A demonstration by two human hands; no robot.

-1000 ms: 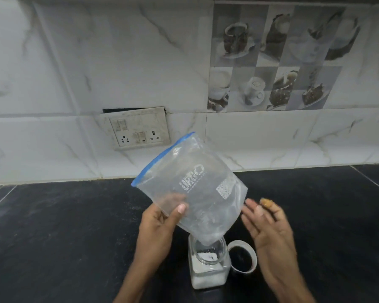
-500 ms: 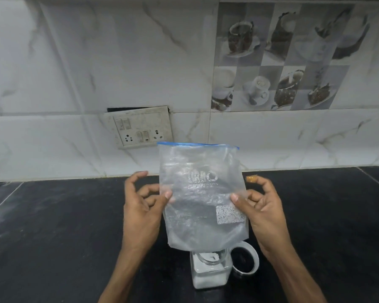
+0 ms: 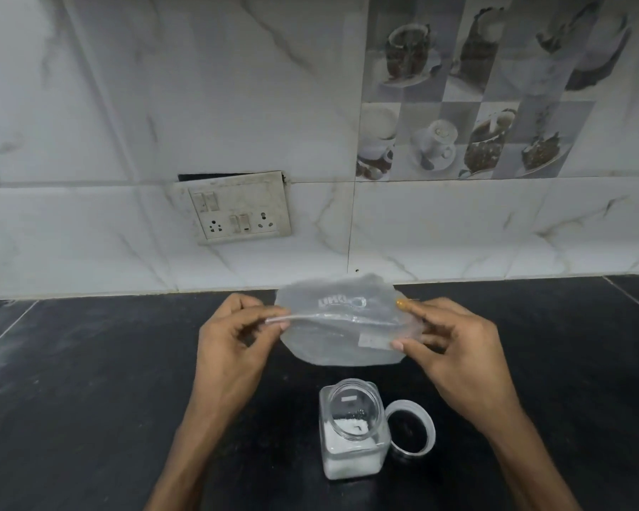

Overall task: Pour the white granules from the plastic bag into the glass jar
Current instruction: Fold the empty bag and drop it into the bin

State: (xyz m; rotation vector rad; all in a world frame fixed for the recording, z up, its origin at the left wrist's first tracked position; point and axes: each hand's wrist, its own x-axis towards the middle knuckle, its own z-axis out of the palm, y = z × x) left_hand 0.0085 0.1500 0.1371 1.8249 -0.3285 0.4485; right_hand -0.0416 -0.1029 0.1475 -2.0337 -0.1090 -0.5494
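The clear plastic bag [image 3: 342,339] looks empty and is folded over, held in the air above the counter between both hands. My left hand [image 3: 233,348] pinches its left edge and my right hand [image 3: 454,355] pinches its right edge. Below it and nearer to me stands the square glass jar [image 3: 353,433], lidless, with white granules [image 3: 349,464] filling its lower part. The jar is apart from the bag and from both hands.
The jar's round lid [image 3: 412,427] lies on the black counter [image 3: 89,400] touching the jar's right side. A switch and socket plate [image 3: 237,208] sits on the marble-tiled wall behind. White dust marks the counter's far left.
The bag went from tipped over the jar's mouth to upright and then folded over. Both hands now hold it, moved away from the jar toward the wall.
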